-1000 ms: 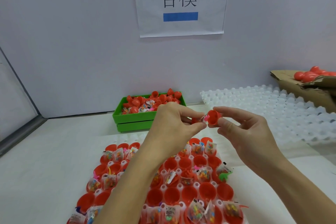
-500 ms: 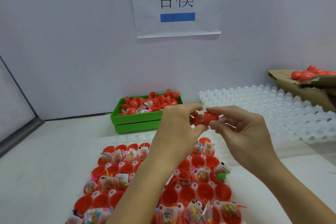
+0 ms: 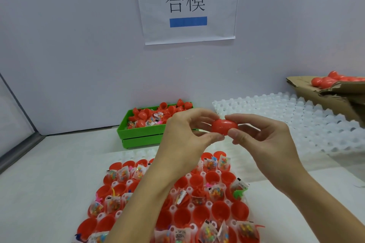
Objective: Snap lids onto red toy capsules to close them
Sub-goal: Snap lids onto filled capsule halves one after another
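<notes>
A red toy capsule [image 3: 224, 126] is held lengthwise between both hands above the table, its two halves together in an egg shape. My left hand [image 3: 185, 136] pinches its left end with thumb and fingers. My right hand [image 3: 262, 140] pinches its right end. Below my arms a white cell tray [image 3: 189, 206] holds several open red capsule halves, many with small bagged toys in them. A green crate [image 3: 141, 134] behind the tray is full of loose red lids and toy bags.
A stack of white cell trays [image 3: 296, 124] lies at the right. A cardboard box [image 3: 335, 96] at the far right holds closed red capsules. A paper sign hangs on the wall. A metal rail runs along the left edge.
One second ago the capsule was open with a pink toy showing and the lid apart. The hands have pressed the two halves together, and the capsule now looks closed.
</notes>
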Tool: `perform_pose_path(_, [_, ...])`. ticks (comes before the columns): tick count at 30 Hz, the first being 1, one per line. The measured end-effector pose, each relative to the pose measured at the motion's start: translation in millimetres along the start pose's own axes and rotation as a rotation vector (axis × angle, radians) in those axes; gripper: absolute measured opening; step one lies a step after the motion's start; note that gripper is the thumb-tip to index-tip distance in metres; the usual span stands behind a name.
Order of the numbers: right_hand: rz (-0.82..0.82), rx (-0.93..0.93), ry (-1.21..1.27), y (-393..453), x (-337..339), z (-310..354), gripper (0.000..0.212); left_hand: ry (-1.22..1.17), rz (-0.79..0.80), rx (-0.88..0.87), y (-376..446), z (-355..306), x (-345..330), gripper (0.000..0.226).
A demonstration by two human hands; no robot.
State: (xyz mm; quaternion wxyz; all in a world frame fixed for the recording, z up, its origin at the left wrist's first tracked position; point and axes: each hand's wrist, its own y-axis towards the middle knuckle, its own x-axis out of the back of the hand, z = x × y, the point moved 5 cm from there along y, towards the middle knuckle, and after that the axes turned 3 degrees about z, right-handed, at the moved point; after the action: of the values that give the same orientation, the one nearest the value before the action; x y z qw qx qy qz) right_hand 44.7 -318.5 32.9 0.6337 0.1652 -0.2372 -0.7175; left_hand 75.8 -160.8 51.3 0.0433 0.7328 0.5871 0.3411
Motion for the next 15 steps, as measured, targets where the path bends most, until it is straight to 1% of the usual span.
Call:
perform_pose_path(3, [-0.024, -0.007, 0.03, 0.2, 0.2, 0.9, 0.024, -0.093, 0.048, 0.005, -0.7, 0.1, -1.2, 0.037])
perform_pose_path(7, [-0.032, -0.004, 0.036, -0.5, -0.6, 0.6, 0.022, -0.076, 0.037, -0.016, -0.5, 1.2, -1.5, 0.032])
perform_pose_path(15, [-0.045, -0.007, 0.099, -0.6, 0.6, -2.4, 0.021, -0.08, 0.047, -0.037, -0.5, 2.6, -1.2, 0.037])
